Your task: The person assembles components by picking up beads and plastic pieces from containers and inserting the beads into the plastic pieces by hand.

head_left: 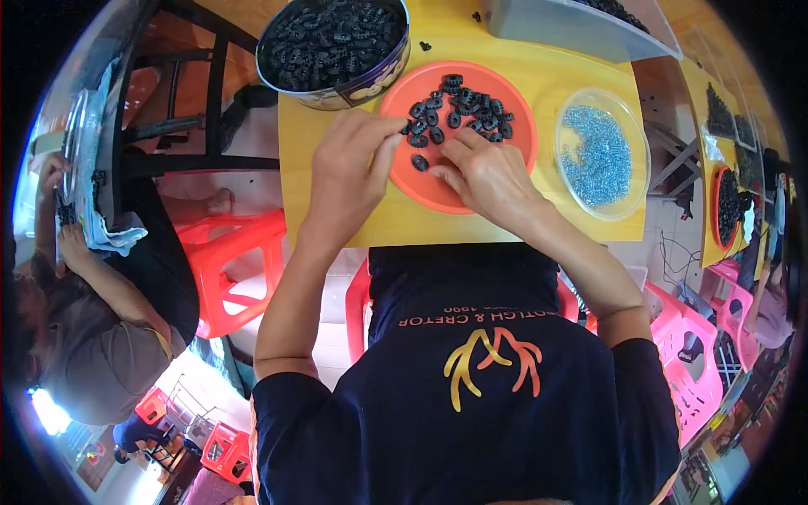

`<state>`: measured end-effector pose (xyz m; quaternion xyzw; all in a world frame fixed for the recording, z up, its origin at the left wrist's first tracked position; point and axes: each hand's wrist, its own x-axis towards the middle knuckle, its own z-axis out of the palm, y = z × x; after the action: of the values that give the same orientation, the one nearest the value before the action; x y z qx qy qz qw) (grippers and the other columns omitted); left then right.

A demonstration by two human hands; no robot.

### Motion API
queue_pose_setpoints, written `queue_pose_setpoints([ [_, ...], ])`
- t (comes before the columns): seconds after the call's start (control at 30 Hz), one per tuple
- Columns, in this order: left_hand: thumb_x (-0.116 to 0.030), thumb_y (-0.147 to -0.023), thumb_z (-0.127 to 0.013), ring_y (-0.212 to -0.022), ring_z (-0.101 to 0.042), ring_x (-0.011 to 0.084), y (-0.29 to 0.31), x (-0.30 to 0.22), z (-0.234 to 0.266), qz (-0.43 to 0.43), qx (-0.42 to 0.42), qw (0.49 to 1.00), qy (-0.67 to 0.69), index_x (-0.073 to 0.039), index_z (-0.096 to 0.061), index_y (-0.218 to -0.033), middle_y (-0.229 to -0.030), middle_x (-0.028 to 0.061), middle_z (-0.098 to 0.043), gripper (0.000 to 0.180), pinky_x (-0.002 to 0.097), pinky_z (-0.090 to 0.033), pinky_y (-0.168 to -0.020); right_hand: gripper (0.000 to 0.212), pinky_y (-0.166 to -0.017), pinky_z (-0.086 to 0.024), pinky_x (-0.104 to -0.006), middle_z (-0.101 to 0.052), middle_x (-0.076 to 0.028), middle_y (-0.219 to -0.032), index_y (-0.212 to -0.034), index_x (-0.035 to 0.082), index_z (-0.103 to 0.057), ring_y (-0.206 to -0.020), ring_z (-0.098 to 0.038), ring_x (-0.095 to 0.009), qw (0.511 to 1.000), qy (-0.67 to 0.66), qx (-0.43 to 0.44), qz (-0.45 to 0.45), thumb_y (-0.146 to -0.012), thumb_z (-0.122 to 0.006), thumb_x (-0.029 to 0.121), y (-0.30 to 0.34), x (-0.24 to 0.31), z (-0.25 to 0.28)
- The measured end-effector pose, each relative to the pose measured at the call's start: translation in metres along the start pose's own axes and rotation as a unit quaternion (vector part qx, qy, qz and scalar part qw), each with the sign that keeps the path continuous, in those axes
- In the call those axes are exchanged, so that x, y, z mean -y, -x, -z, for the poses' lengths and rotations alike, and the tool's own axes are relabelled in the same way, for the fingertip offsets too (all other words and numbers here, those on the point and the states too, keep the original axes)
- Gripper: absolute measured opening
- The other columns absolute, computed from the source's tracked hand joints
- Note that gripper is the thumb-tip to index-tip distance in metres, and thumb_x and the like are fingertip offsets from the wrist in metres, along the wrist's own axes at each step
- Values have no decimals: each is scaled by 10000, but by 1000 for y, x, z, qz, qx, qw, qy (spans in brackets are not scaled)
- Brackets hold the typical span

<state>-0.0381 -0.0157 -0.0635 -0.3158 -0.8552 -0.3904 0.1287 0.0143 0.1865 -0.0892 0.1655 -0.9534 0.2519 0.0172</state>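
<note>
Black pieces [482, 113] on orange plate [421, 189], right hand [486, 170] above

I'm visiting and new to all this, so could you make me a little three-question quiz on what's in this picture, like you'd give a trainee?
1. True or false: the blue beads are to the right of the orange plate.

2. What fills the round tin at the upper left of the table?
A) white buttons
B) small black pieces
C) coloured string

3. Fill the gap: the person's right hand is over the ____.

Key: 1. True. 2. B. 3. Orange plate.
</note>
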Motion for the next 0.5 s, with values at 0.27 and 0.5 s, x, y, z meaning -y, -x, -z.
queue_pose_setpoints([
  [0.27,14,-797,-670,-792,-594,296,8,-5,-15,23,37,999,19,-11,-657,-920,-834,120,-619,126,392,-481,-698,203,-559,-525,-413,-618,-138,-846,-875,30,-633,-672,-661,-309,995,34,-89,-6,-798,-709,202,-16,-6,-7],
  [0.5,8,-812,-669,-790,-620,288,15,-10,-23,44,17,998,45,0,-655,-935,-849,131,-630,125,372,-495,-700,222,-572,-515,-401,-615,-104,-835,-929,37,-637,-695,-643,-298,995,52,-80,-23,-811,-711,209,-17,-8,-10],
])
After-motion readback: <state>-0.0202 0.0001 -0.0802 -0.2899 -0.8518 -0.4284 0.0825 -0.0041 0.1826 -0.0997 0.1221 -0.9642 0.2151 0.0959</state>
